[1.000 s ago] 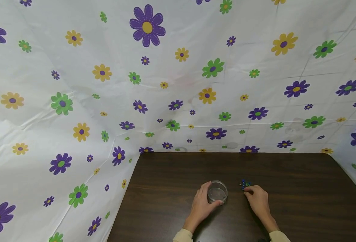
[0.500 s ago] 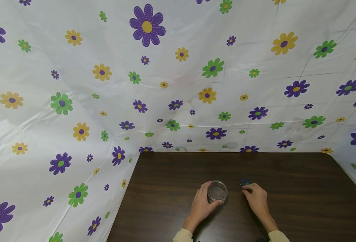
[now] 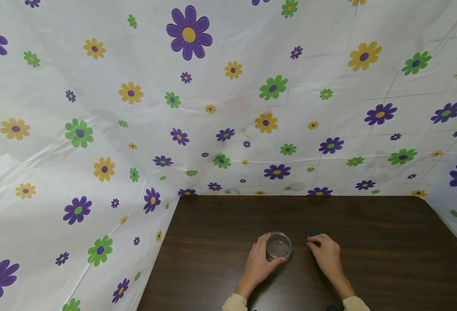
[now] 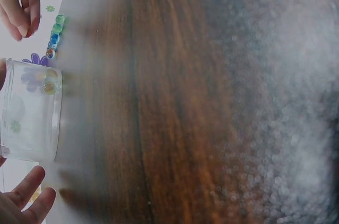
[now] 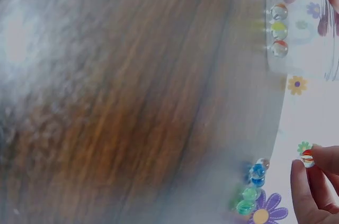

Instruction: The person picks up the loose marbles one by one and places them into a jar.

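Right hand (image 3: 326, 255) has shifted slightly left, pinching a marble (image 5: 306, 159).

Sheet (image 3: 236, 99): bright, evenly lit, creases softly shaded.
Worktop (image 3: 391, 250): dim, faint sheen toward its near edge.
My left hand (image 3: 260, 257), my right hand (image 3: 326, 255): soft shadows beneath.
My wrist views: hazy, grainy, white glare over the worktop.

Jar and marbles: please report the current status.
Left hand grips jar. Right hand pinches one marble. Three marbles visible inside jar, others on table. No obstruction seen.
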The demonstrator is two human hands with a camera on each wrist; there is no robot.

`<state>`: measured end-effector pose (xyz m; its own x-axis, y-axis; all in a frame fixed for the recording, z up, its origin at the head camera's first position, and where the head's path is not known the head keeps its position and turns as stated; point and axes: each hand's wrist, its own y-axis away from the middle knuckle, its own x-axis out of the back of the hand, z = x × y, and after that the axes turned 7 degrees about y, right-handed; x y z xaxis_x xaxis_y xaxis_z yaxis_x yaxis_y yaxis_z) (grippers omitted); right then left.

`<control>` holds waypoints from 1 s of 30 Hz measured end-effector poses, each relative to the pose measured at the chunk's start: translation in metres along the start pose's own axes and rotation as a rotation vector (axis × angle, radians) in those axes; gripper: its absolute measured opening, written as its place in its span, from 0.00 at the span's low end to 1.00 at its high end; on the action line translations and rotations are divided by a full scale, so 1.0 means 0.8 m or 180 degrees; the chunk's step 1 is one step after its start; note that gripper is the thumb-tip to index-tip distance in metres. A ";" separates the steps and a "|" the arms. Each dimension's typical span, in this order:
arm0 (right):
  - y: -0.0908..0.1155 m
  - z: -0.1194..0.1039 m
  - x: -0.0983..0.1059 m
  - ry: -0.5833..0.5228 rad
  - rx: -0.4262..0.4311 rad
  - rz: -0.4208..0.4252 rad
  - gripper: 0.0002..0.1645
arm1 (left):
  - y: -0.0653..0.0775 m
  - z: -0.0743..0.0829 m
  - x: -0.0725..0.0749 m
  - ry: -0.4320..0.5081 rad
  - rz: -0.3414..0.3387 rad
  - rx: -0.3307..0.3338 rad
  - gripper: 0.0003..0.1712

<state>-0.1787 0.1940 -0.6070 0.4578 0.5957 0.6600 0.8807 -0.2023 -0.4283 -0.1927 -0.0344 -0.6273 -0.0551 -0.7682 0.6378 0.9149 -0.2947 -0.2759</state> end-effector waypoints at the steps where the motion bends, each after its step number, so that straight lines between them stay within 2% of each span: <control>1: 0.000 -0.002 0.000 -0.0028 -0.0007 -0.0014 0.08 | 0.000 0.000 0.000 -0.0002 0.0003 -0.0006 0.48; 6: -0.002 -0.012 0.000 -0.0131 0.0031 0.0005 0.09 | 0.001 0.000 0.000 -0.0006 0.0010 -0.0037 0.48; 19: -0.011 -0.036 0.000 -0.0141 0.0169 0.0187 0.12 | 0.000 -0.001 0.000 -0.0009 -0.0017 -0.0034 0.48; 30: -0.003 -0.054 -0.005 -0.0204 0.0255 0.0038 0.11 | 0.000 -0.002 0.001 0.0032 -0.0033 -0.0051 0.48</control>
<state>-0.1771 0.1586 -0.5816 0.4571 0.6425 0.6150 0.8616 -0.1482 -0.4855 -0.1934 -0.0357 -0.6277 -0.0688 -0.7707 0.6335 0.9077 -0.3118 -0.2808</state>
